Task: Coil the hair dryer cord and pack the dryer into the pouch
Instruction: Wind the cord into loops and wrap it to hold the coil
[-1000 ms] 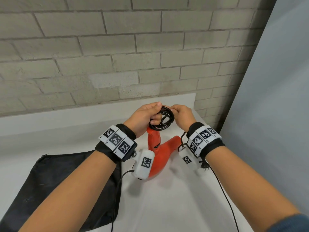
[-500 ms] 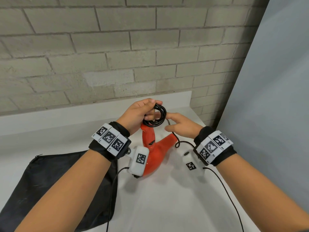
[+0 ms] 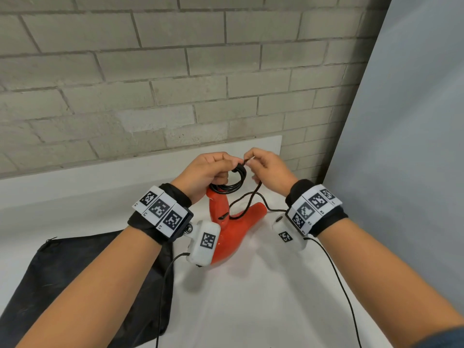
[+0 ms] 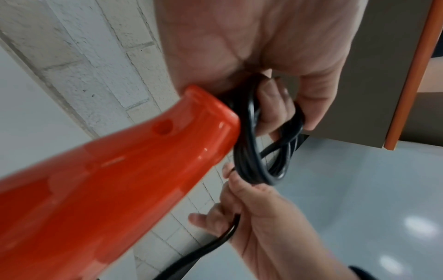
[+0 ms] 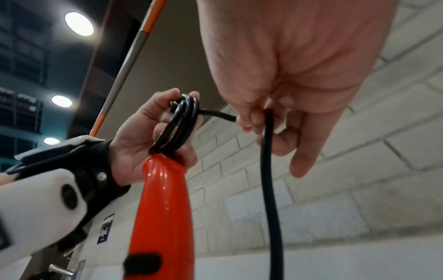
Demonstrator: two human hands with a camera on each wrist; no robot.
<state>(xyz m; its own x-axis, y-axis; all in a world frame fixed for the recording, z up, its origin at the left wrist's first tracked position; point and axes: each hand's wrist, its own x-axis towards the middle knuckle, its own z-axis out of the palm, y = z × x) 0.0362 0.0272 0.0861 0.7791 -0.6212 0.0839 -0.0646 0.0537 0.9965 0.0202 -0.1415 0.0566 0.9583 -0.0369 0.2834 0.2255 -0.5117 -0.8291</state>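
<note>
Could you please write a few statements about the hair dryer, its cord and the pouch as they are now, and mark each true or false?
1. The left hand holds the coiled cord at the end of the dryer's handle. True.
2. The right hand is empty. False: it pinches the loose cord.
3. The red hair dryer is already inside the pouch. False: it stands on the white table, outside it.
4. The black pouch lies on the table by the left forearm. True.
5. All the cord is coiled. False: a loose length trails over the table.
</note>
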